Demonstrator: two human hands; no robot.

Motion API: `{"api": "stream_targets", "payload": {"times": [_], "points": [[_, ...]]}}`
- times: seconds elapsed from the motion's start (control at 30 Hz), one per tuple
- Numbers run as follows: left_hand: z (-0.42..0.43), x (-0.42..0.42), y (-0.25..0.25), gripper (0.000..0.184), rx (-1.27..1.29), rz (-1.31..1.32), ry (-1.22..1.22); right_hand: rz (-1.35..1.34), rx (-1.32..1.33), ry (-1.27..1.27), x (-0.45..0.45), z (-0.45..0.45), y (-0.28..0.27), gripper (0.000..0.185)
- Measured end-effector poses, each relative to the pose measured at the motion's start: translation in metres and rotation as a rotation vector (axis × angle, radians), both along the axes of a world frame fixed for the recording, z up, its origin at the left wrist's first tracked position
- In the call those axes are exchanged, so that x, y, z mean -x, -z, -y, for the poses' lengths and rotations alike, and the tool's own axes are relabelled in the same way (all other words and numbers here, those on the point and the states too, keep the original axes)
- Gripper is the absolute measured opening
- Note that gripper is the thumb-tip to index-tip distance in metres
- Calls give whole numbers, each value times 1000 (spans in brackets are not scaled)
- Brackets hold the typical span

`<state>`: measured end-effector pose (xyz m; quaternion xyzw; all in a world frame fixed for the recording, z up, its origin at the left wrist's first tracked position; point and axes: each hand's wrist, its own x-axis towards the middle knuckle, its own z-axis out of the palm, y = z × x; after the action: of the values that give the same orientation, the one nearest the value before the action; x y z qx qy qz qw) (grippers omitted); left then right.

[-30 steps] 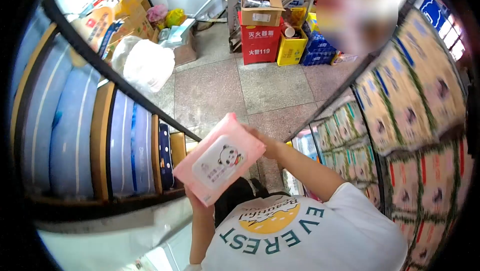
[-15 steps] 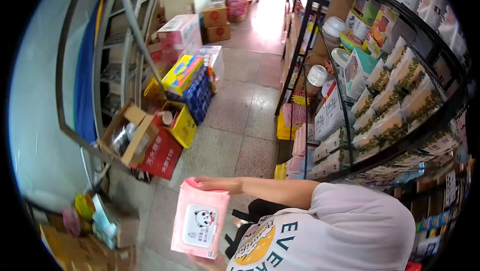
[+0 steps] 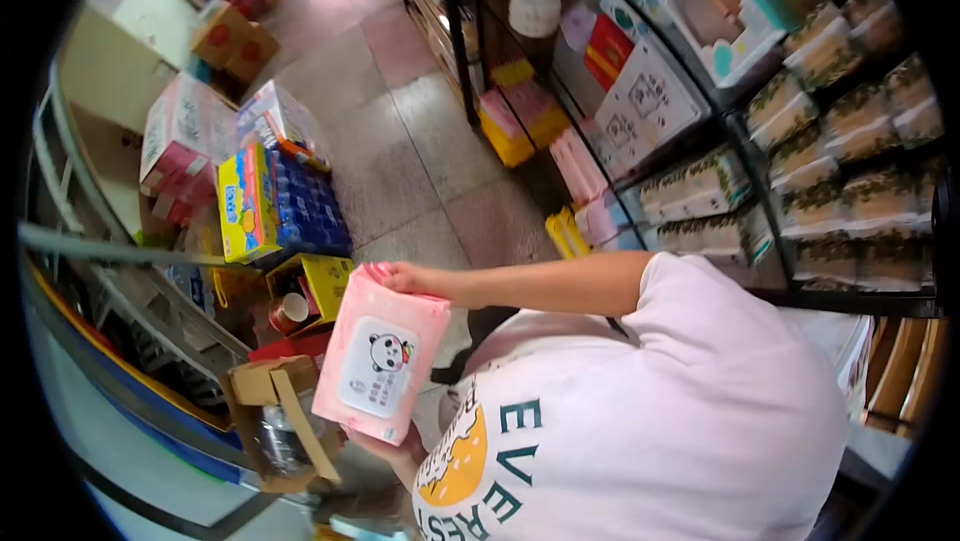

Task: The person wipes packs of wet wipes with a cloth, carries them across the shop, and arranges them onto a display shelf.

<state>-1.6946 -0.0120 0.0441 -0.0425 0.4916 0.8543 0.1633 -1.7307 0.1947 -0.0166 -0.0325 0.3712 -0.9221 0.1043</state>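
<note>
A pink pack of wipes [image 3: 345,356] with a white lid and a panda picture is held at a tilt in front of my white shirt. My right hand [image 3: 408,281] grips its upper edge, fingers closed on the wrapper. At the lower edge, my left hand [image 3: 385,444] holds the pack from beneath, partly hidden behind it.
Stocked black shelves [image 3: 740,131] stand on the right. To the left are a blue-wrapped pack [image 3: 305,203], a yellow box [image 3: 325,281], an open cardboard box [image 3: 280,431] and a metal frame [image 3: 110,259]. Tiled floor [image 3: 430,136] runs between.
My view has turned right along the aisle, bringing the shelves closer; the floor boxes now lie further left. Both hands still hold the pink pack.
</note>
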Motion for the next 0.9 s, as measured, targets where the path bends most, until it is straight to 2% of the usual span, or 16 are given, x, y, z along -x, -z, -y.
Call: {"api": "stream_targets", "payload": {"times": [0.07, 0.1, 0.13, 0.17, 0.27, 0.3, 0.33, 0.4, 0.47, 0.53, 0.6, 0.63, 0.7, 0.77, 0.8, 0.9], "points": [[-9, 38, 3, 69, 26, -25, 80, 34, 0, 26, 8, -16, -2, 48], [-37, 46, -22, 67, 181, 154, -91, 85, -9, 120, 9, -24, -4, 53], [-40, 60, -19, 67, 196, 164, -56, 145, -21, 213, 10, -30, -7, 60], [-43, 79, -12, 67, 200, 139, 45, 251, -54, 290, 7, -36, -12, 77], [-49, 141, 21, 67, 192, 56, 351, 212, -47, 491, 14, -50, 7, 88], [-54, 163, 36, 67, 178, 24, 455, 293, -179, 534, 14, -53, 17, 68], [-60, 182, 49, 66, 163, -2, 557, 303, -176, 568, 12, -56, 11, 68], [-66, 217, 73, 61, 322, -300, 687, 261, -78, 724, 12, -54, -1, 70], [-94, 253, 67, 59, -8, 168, 978, 237, -56, 819, 19, -48, 11, 70], [-117, 280, 58, 60, -14, 179, 1109, 95, -670, 1007, 22, -34, 10, 71], [-138, 298, 57, 61, -35, 187, 1209, 233, -592, 1113, 39, -23, 1, 63], [-148, 306, 59, 61, -15, 196, 1245, 277, -152, 1147, 48, -23, -12, 63], [-165, 321, 60, 64, 35, 208, 1319, 323, 320, 1209, 61, -16, -25, 66], [-182, 326, 59, 62, 46, 178, 1401, 322, 505, 1307, 72, -6, -43, 68], [-189, 325, 59, 60, 57, 146, 1465, 371, 359, 1389, 67, 0, -28, 68], [-211, 319, 73, 45, 28, 141, 1596, 353, 379, 1490, 53, 12, -9, 71]]}}
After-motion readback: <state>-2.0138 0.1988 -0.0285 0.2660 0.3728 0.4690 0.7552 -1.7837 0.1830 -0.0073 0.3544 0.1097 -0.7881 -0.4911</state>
